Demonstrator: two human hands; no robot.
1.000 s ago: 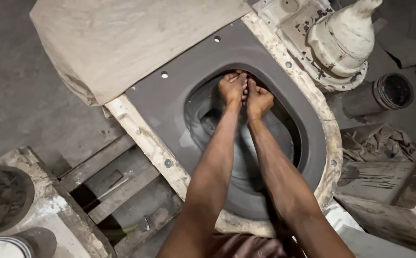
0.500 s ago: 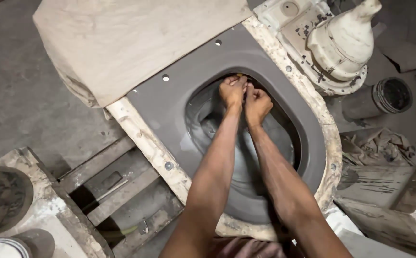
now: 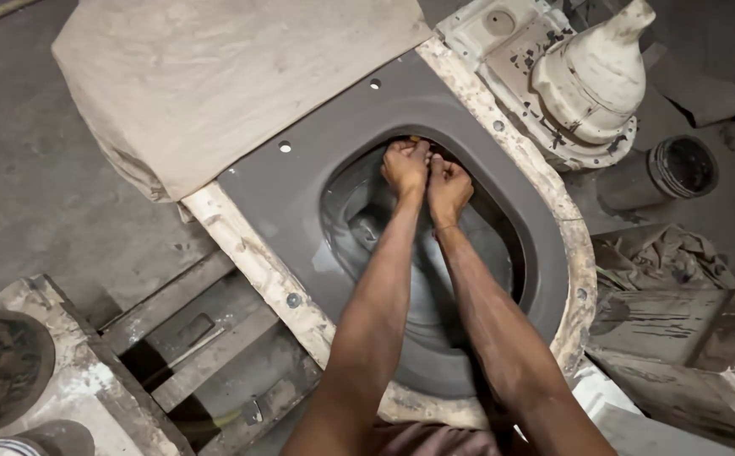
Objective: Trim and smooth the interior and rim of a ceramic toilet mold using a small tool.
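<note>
1. Head view, main object: a grey clay casting [image 3: 317, 181] shaped like a toilet bowl lay flat in a pale, clay-crusted mould [image 3: 241, 253], with its oval opening facing up and small holes along its flat deck.
2. Head view, left hand [image 3: 405, 166]: it reached into the oval opening and pressed against the far inner rim of the casting. The fingers were curled tightly inward. Whether they gripped anything could not be told.
3. Head view, right hand [image 3: 449, 187]: it lay just beside the left hand, touching it, at the same far rim. Its fingers were likewise curled into a near fist, and any held object was hidden. A thin thread band circled the wrist.
4. Head view, forearms: both extended from the lower edge of the frame across the hollow of the bowl, nearly parallel.
5. Head view, surroundings: a beige cloth [image 3: 224, 80] covered the far end of the mould and overlapped the casting's deck. A whitish plaster mould piece [image 3: 591, 76] with a cone-shaped top stood to the upper right. A dark cylindrical pipe section [image 3: 680, 169] lay on the floor near it. Wooden slats [image 3: 190, 329] lay to the lower left.
</note>
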